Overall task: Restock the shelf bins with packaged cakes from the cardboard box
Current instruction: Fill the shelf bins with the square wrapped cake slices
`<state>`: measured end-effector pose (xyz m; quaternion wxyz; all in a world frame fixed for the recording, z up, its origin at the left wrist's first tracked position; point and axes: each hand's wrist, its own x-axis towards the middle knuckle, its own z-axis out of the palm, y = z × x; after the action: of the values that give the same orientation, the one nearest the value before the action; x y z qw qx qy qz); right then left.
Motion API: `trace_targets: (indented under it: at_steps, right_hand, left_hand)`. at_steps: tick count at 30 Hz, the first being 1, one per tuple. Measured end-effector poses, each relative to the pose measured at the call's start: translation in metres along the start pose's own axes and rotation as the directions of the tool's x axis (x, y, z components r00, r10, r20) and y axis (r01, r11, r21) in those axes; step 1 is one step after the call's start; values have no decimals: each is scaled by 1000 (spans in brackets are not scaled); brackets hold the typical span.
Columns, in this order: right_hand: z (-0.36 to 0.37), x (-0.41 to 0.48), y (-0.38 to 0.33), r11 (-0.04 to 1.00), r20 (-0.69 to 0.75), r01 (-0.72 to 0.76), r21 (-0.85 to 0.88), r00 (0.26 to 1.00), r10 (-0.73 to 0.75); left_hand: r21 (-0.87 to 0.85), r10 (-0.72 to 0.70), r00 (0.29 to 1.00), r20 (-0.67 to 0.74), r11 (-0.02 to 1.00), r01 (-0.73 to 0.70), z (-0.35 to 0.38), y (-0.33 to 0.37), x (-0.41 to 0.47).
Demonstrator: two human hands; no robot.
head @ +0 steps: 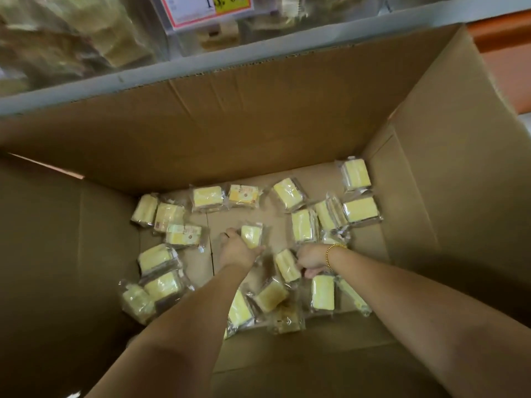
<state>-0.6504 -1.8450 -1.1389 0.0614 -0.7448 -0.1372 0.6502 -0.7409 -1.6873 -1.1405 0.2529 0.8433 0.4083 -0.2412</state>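
Box (pixel 258 133) open; wrapped cakes (pixel 207 198) lie loose on its floor, pointing every way. Left hand (pixel 237 249) curled round the centre cake (pixel 252 235), long axis roughly near-far. Right hand (pixel 311 259) (bracelet on that wrist) grips a second cake (pixel 286 267) just to the right, long axis near-far, far end tipped left. Bin (pixel 86 38) beyond the far wall holds more, blurred.

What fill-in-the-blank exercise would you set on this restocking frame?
The cakes lie loose in a cardboard ___.
The bracelet circles the ___ wrist.
The left hand grips one ___.
Missing words: box; right; cake.
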Motion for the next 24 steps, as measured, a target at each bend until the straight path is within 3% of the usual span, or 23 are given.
trace_targets:
  at_steps: [3,6,8,13,17,21,24]
  right_hand:
    - [2,9,3,984,-24,-2,181,1000,6]
    - [4,13,6,945,-36,26,327,999,-15]
    - [7,15,6,906,-10,17,424,1000,-14]
    - [10,14,-8,918,46,-42,394,999,26]
    - [13,9,-24,965,-59,56,257,997,-43]
    - [11,5,-27,915,12,21,404,1000,-29]
    - [13,6,-25,837,53,2,548,998,-37]
  left_hand:
    - [-212,-82,997,10,974,82,3,-5,6]
    - [-544,-130,985,114,822,172,-7,-22,16]
    - [-656,-128,963,239,709,257,-19,-38,20]
    - [-681,-214,948,237,659,319,-46,-70,26]
    - [-706,-250,942,225,624,335,-49,-81,33]
    - [-672,-249,944,216,664,329,-41,-78,30]
    - [-689,-249,929,275,623,371,-38,-71,28]
